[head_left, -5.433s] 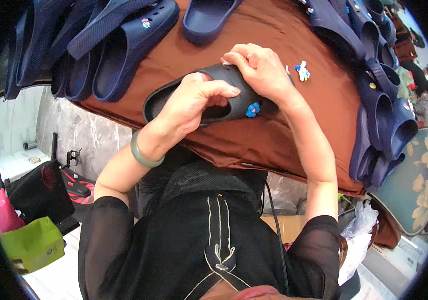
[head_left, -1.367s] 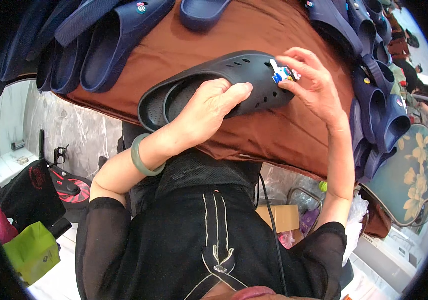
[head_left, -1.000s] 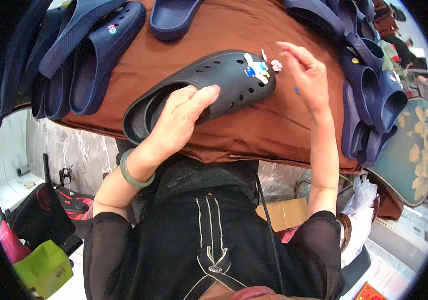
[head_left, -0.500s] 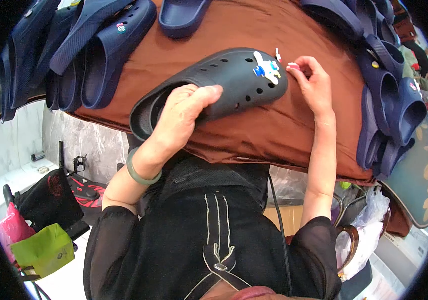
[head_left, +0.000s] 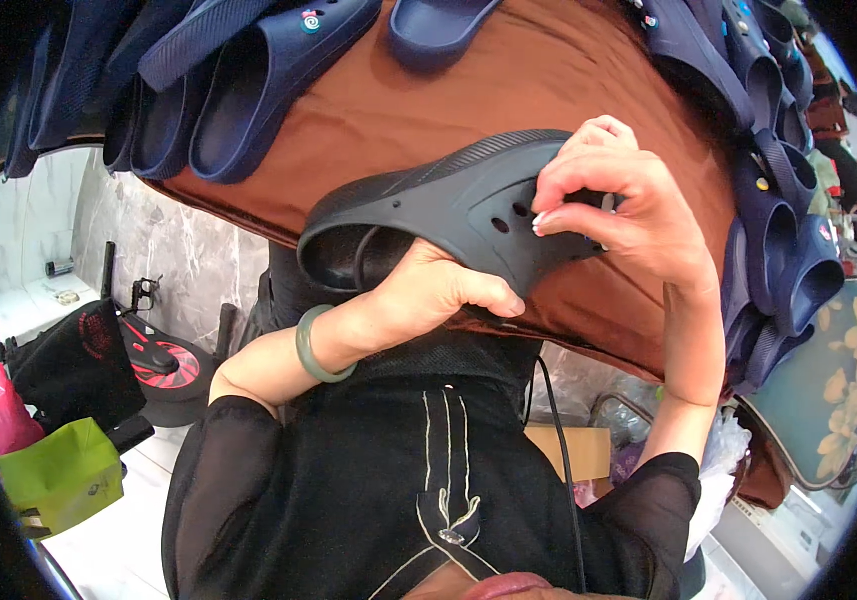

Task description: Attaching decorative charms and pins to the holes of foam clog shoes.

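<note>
A dark grey foam clog (head_left: 454, 195) is tilted on its side above the brown cloth, its foot opening facing left and its row of holes turned up. My left hand (head_left: 434, 292), with a pale green bangle at the wrist, grips it by the opening, fingers inside and thumb outside. Over the toe end, my right hand (head_left: 629, 205) pinches a small shoe charm between thumb and forefinger, close to the holes. Only a whitish bit of the charm shows at the fingertips. The right hand covers much of the toe.
Brown cloth (head_left: 539, 90) covers the table. Navy clogs (head_left: 259, 100) crowd its left side, another navy clog (head_left: 439, 35) lies at the far edge, and more navy clogs (head_left: 774, 200) line the right. A green bag (head_left: 59, 475) stands at lower left.
The clog has rolled from top-up onto its side, taking the blue-and-white charm on its toe mostly out of sight. My right hand has moved in from beside the toe to over the holes.
</note>
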Motion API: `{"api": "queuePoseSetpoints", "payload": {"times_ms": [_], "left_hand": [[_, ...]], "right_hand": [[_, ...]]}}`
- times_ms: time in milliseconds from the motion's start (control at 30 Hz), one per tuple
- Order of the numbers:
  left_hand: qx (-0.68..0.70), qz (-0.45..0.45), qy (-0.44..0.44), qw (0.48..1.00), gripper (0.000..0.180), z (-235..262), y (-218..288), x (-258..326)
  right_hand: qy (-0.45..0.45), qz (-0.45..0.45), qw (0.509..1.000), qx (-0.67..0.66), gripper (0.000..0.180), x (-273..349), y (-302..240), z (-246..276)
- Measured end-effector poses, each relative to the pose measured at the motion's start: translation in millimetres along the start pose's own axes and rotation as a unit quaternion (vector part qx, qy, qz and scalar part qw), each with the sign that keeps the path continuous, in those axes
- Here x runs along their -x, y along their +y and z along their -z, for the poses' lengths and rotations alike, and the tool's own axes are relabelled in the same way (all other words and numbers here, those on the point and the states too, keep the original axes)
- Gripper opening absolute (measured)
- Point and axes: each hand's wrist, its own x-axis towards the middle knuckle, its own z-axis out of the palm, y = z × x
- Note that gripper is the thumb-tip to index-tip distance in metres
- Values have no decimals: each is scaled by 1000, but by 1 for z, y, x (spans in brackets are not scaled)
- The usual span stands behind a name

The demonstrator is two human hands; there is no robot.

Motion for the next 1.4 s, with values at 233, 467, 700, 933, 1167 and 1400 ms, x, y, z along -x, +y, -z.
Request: {"api": "queuePoseSetpoints", "payload": {"times_ms": [233, 467, 700, 933, 1167, 1400], "left_hand": [[15, -30, -23, 999, 55, 9, -12, -2], [-16, -28, -69, 997, 67, 8, -17, 4], [-60, -53, -87, 993, 75, 8, -17, 3], [-163, -172, -65, 969, 44, -2, -13, -10], [-76, -39, 4, 996, 36, 19, 7, -23], [67, 13, -7, 998, 28, 30, 28, -58]], "right_hand": [[-16, 26, 997, 73, 18, -11, -11, -6], [-97, -79, 987, 101, 51, -14, -25, -2], [-81, -96, 978, 169, 54, -18, -33, -12], [30, -98, 975, 199, 56, -2, -21, -13], [40, -127, 987, 85, 47, -12, 6, -22], [328, -133, 916, 189, 15, 50, 40, 10]]}}
